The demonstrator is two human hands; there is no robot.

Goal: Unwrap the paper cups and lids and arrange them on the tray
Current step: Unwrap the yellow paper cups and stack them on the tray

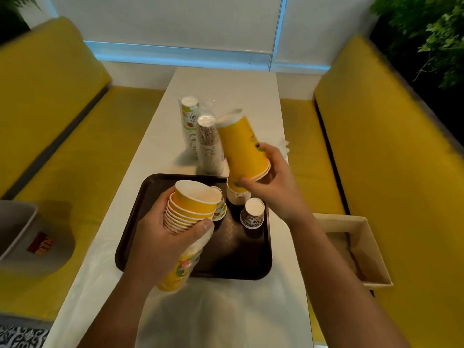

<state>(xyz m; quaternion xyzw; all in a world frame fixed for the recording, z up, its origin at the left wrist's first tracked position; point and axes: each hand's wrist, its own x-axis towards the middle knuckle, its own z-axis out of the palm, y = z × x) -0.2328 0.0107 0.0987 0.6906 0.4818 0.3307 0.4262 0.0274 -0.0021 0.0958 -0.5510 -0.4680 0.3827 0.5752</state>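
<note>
The head camera shows the job partway done. The dark brown plastic tray (241,257) sits on the white tabletop (226,84). It already carries a short leopard-print paper cup stack (253,214), a squat yellow cup stack (236,195) just beside it, and a fruit-print cup (221,210), partly hidden.

The left hand (168,237) is wrapped round a sleeve of yellow paper cups (193,202), mouths up, above the tray's near-left part. Clear plastic wrap (198,247) clings to the sleeve's lower end, so it looks only half bared. The right hand (273,179) clasps an upturned batch of yellow cups (243,146) by the rims, tilted above the tray's far edge.

Much seems left to do: two tall wrapped cup sleeves (190,126) stand on the tabletop just beyond the tray, apparently unopened. I can make out no lids.
</note>
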